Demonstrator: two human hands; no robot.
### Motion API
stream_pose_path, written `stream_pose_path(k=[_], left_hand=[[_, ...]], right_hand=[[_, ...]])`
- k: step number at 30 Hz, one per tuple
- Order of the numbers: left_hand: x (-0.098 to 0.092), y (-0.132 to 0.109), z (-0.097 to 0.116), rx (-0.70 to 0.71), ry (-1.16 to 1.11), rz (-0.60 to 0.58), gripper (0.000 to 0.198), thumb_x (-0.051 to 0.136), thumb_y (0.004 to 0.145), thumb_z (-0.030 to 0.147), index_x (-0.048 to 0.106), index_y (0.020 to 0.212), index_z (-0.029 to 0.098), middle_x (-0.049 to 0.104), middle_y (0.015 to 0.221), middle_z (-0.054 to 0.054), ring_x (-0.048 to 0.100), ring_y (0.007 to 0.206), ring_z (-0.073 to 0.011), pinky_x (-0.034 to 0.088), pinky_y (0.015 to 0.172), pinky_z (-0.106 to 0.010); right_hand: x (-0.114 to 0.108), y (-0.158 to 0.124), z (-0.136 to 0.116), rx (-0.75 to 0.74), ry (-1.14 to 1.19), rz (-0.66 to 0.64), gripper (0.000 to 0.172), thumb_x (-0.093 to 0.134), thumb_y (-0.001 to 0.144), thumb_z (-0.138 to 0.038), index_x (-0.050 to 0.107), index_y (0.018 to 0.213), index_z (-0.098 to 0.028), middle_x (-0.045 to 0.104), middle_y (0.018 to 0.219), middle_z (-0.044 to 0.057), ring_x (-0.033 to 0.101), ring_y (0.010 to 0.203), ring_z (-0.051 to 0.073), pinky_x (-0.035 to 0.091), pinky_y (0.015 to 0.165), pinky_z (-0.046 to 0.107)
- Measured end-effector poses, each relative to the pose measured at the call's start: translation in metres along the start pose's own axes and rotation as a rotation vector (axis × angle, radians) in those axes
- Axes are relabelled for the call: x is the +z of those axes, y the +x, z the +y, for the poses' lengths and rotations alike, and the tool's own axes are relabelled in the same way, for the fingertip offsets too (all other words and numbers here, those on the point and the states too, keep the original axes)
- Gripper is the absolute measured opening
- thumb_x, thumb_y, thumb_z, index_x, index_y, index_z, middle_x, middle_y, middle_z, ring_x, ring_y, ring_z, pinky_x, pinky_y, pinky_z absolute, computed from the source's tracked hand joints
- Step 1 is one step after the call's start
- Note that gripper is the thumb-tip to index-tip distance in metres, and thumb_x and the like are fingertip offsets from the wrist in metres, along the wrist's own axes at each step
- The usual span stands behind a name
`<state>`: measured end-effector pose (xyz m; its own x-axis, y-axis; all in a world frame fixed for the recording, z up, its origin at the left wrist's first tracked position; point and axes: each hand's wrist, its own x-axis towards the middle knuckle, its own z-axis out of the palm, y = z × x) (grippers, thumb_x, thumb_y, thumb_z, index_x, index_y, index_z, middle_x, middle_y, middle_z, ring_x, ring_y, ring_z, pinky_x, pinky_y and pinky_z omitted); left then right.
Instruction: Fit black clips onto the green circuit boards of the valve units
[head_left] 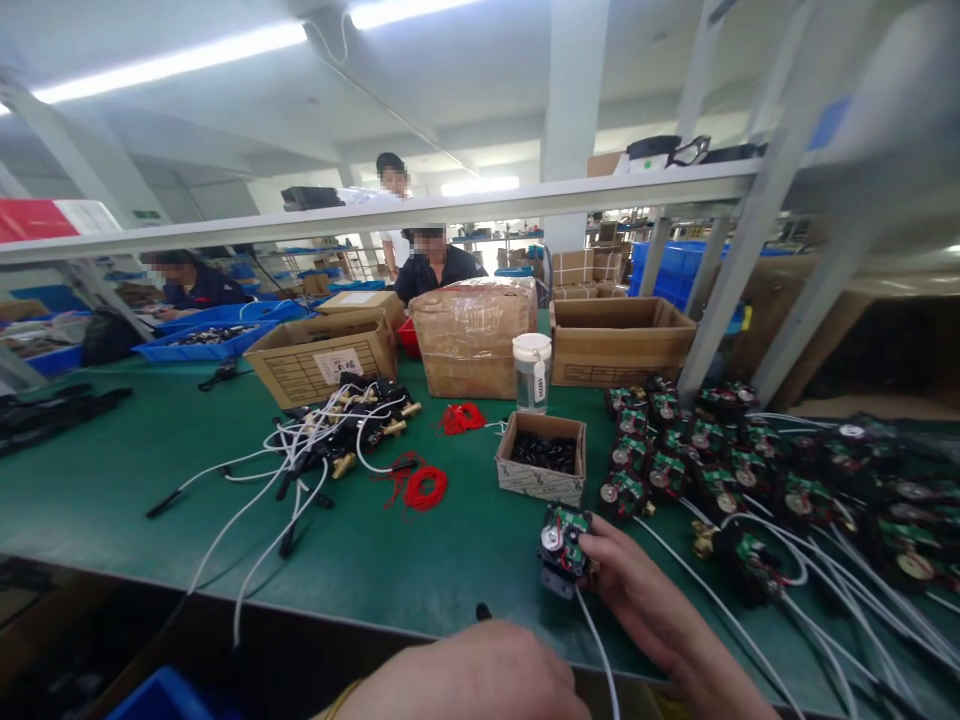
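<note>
My right hand (626, 580) holds a small black device (562, 545) with a green circuit board, a round silver part and a white cable hanging from it, just above the front of the green table (300, 535). At the bottom centre is my left hand (480, 675), seen from its back, its fingers hidden below. A small black piece (483, 610) shows just beyond it. Behind the device stands a small open box (541, 470) filled with black parts.
Many similar devices (705, 450) with white cables crowd the right. Black-and-brass parts (345, 420) with cables lie left of red wire coils (425, 487). Behind are a lidded cup (532, 375), cardboard boxes (472, 340) and a shelf (487, 205). Several people are beyond.
</note>
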<state>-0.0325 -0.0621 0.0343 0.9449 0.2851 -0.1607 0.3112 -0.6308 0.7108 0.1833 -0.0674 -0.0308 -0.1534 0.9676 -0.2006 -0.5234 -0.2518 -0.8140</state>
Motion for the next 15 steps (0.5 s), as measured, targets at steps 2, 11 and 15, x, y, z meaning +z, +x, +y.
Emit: stream_pose_path(k=[2, 11, 15], left_hand=[[-0.003, 0.0, -0.009, -0.005, 0.196, 0.061, 0.01, 0.067, 0.094, 0.022, 0.075, 0.09, 0.025, 0.074, 0.082, 0.0, 0.069, 0.077, -0.0175, 0.05, 0.07, -0.025], [0.097, 0.101, -0.019, -0.334, 0.197, 0.257, 0.024, 0.065, 0.092, 0.02, 0.076, 0.113, 0.017, 0.076, 0.108, -0.016, 0.071, 0.105, -0.0347, 0.059, 0.094, -0.047], [0.159, 0.183, -0.004, -0.687, -0.075, 0.553, 0.054, 0.051, 0.09, 0.005, 0.061, 0.143, 0.01, 0.063, 0.139, -0.027, 0.062, 0.126, -0.0433, 0.052, 0.108, -0.062]], right_hand=[[-0.002, 0.003, -0.008, -0.042, -0.059, -0.006, 0.047, 0.089, 0.082, -0.044, 0.073, 0.121, -0.023, 0.07, 0.119, 0.005, 0.063, 0.107, 0.023, 0.051, 0.085, 0.027], [0.007, 0.041, -0.022, -0.181, -0.427, -0.091, 0.049, 0.078, 0.087, -0.046, 0.066, 0.129, -0.023, 0.066, 0.127, 0.007, 0.06, 0.117, 0.028, 0.047, 0.1, 0.039], [0.008, 0.058, -0.02, -0.208, -0.841, -0.187, 0.049, 0.079, 0.077, -0.045, 0.071, 0.118, -0.021, 0.064, 0.122, 0.008, 0.06, 0.112, 0.029, 0.047, 0.1, 0.04]])
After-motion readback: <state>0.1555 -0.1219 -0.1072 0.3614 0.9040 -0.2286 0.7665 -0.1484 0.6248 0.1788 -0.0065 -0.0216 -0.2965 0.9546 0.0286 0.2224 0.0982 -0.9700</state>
